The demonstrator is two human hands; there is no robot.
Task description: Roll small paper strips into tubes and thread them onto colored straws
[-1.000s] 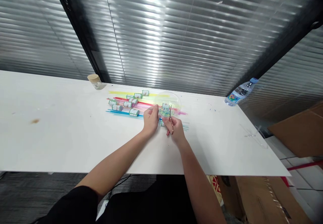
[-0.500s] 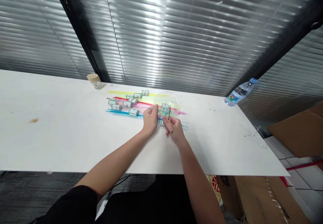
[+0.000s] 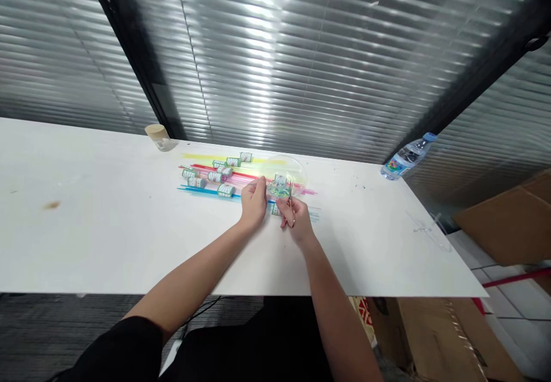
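My right hand (image 3: 298,219) grips a pair of scissors (image 3: 290,203), blades pointing away from me. Just left of it, my left hand (image 3: 253,199) is closed, its fingertips near the clear round dish (image 3: 300,170); whatever it pinches is too small to make out. Small coloured bits (image 3: 278,189) lie in the dish. Bundles of thin coloured sticks run left to right under and beside the hands: yellow (image 3: 202,156), red (image 3: 200,167) and blue (image 3: 193,189). Several patterned paper labels (image 3: 226,190) wrap around them.
On the white table (image 3: 107,227), a cork-topped jar (image 3: 158,136) stands at the back left. A water bottle (image 3: 407,157) lies at the back right, with a clear plastic piece (image 3: 424,230) nearer the right edge. Cardboard boxes (image 3: 447,336) sit below.
The whole view has shifted slightly, moving the table items a little leftward. Both hands keep nearly the same place by the dish, and the scissors stay in the right hand.
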